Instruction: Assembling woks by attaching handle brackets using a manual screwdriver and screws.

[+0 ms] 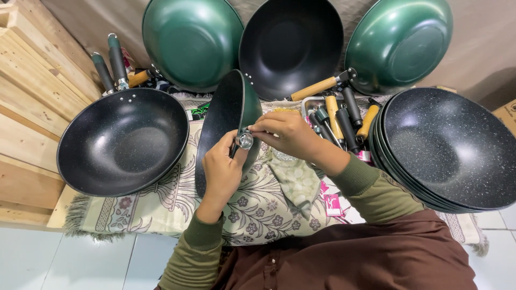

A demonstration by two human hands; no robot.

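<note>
Fingers (240,140) of the left hand (223,172) pinch a small shiny metal fitting (245,140) against the rim of a wok (226,121) that stands tilted on its edge, dark inside facing left, green outside facing right. Fingertips of the right hand (287,134) close on the same fitting from the other side, so both hands meet at the wok's rim. The wok's lower edge rests on a patterned floral cloth (161,209) spread over the bench, with a pale green rag (295,180) lying just beside it under the right wrist.

To the left, a black speckled wok (123,142) lies open side up, two dark-handled grips (110,64) sticking out behind it. To the right sits a stack of black speckled woks (449,147). Between that stack and the held wok lies a metal tray (309,103) of loose handles (344,118), some wooden, some black. Along the back, three more woks lean upright: a green one (191,43), a black one (290,45) with a wooden handle, and another green one (398,43). Wooden planks (27,96) stand at the far left.
</note>
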